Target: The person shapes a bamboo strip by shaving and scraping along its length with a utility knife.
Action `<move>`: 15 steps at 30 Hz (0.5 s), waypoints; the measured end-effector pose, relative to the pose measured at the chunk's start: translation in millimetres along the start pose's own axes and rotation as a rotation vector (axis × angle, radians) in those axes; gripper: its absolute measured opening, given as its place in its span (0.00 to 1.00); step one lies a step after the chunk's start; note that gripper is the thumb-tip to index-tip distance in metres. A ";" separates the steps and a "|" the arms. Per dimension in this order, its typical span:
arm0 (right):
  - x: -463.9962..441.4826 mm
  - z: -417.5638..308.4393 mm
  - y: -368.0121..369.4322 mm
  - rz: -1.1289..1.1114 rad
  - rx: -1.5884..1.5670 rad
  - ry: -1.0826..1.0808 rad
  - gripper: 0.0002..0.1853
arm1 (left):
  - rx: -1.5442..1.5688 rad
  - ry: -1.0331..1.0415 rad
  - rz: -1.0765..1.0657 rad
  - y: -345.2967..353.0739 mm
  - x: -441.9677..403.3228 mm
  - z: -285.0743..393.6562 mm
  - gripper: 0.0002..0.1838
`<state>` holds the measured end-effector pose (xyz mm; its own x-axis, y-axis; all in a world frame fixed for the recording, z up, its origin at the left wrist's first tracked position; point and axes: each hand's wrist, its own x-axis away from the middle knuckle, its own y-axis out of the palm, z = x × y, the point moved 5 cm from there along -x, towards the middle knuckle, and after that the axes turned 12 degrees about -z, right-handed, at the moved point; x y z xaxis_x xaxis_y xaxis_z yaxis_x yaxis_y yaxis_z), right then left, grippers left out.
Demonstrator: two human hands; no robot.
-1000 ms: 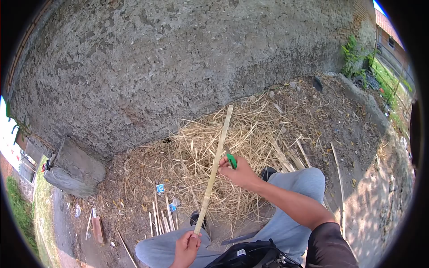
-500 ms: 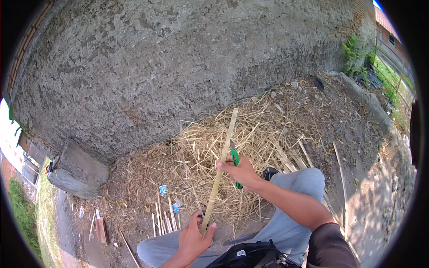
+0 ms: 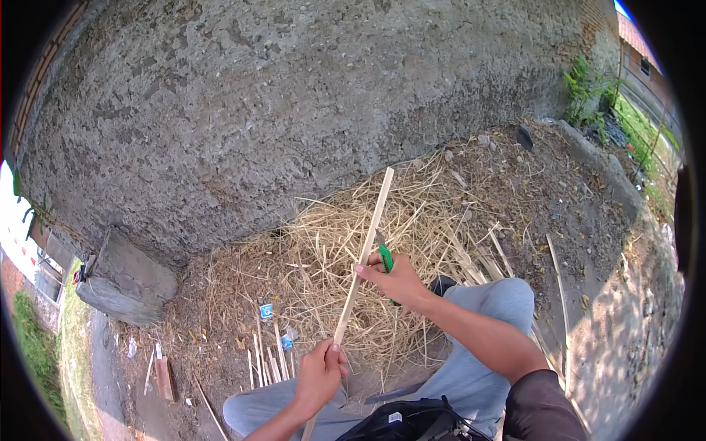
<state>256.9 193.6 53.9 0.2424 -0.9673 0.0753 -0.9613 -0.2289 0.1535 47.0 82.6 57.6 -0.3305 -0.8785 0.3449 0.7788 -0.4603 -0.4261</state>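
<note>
A long, pale bamboo strip (image 3: 377, 213) slants across the view above a heap of thin shavings (image 3: 323, 235). Near its lower part my left hand (image 3: 321, 376) is closed around it, and the strip's end passes below that hand. My right hand (image 3: 397, 279) pinches the strip near its middle with thumb and fingers. The same hand holds a green-handled cutter (image 3: 386, 257), its blade pointing up beside the strip.
A rough grey wall (image 3: 294, 95) rises behind the shavings. Several cut strips (image 3: 281, 353) and blue-and-white packaging (image 3: 266, 312) lie left of my legs. A concrete block (image 3: 132, 279) stands at the left. More long strips (image 3: 559, 294) lie at the right.
My left hand has shifted up along the strip and closed around it after a looser hold. The strip has turned, showing a paler face. My right hand has moved from beside the strip onto it.
</note>
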 end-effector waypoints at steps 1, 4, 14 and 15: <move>-6.2 6.3 0.1 -0.015 0.032 -0.135 0.10 | 0.001 0.001 0.003 -5.5 -3.2 0.1 0.12; 2.6 -5.1 -0.9 -0.008 0.320 -0.303 0.09 | 0.564 -0.131 -0.190 -3.3 -12.6 -8.1 0.15; 17.0 1.0 30.9 -0.038 1.422 -0.305 0.09 | 0.671 -0.259 -0.107 9.4 -14.7 -12.7 0.20; 17.0 0.5 32.4 -0.041 1.421 -0.303 0.09 | 0.667 -0.272 -0.106 11.0 -14.7 -12.5 0.20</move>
<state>229.8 169.7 59.6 0.4087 -0.9020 -0.1392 -0.3138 0.0043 -0.9495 53.8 88.8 37.3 -0.3456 -0.7308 0.5886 0.9379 -0.2888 0.1920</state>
